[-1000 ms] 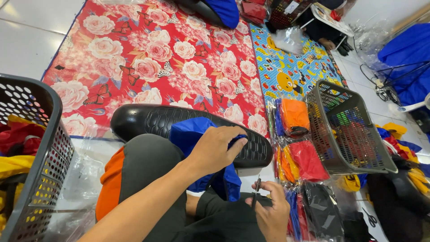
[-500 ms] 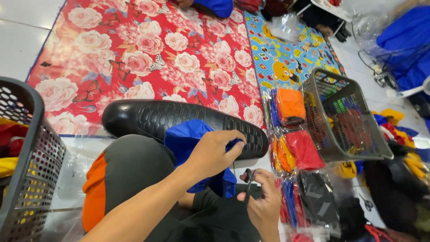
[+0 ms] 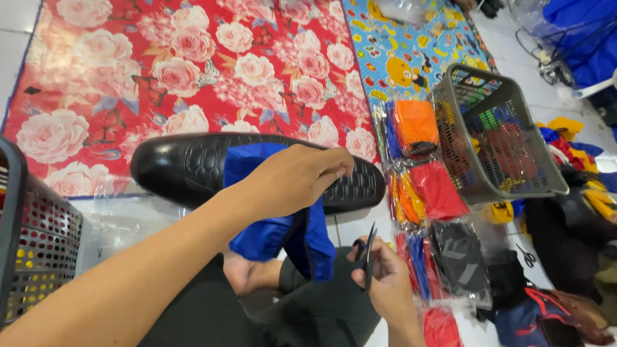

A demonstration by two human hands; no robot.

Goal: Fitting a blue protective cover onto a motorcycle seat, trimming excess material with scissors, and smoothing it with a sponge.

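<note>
My left hand (image 3: pixel 292 180) grips a blue cloth (image 3: pixel 276 228) that is draped over a long black padded seat (image 3: pixel 186 168) lying in front of me. The cloth hangs down off the seat's near edge toward my lap. My right hand (image 3: pixel 385 279) is lower, to the right, and holds small black scissors (image 3: pixel 367 249) with the blades pointing up, close to the hanging edge of the cloth.
A red rose-print mat (image 3: pixel 160 71) and a blue cartoon mat (image 3: pixel 411 45) cover the floor beyond. A grey mesh basket (image 3: pixel 498 135) lies tipped at right, beside plastic-wrapped orange, red and black cloth packs (image 3: pixel 430 186). A dark basket (image 3: pixel 35 250) stands at left.
The view has tilted down and closer. My right hand with the scissors has risen toward the blue cloth; my left hand has kept its grip on the cloth over the seat.
</note>
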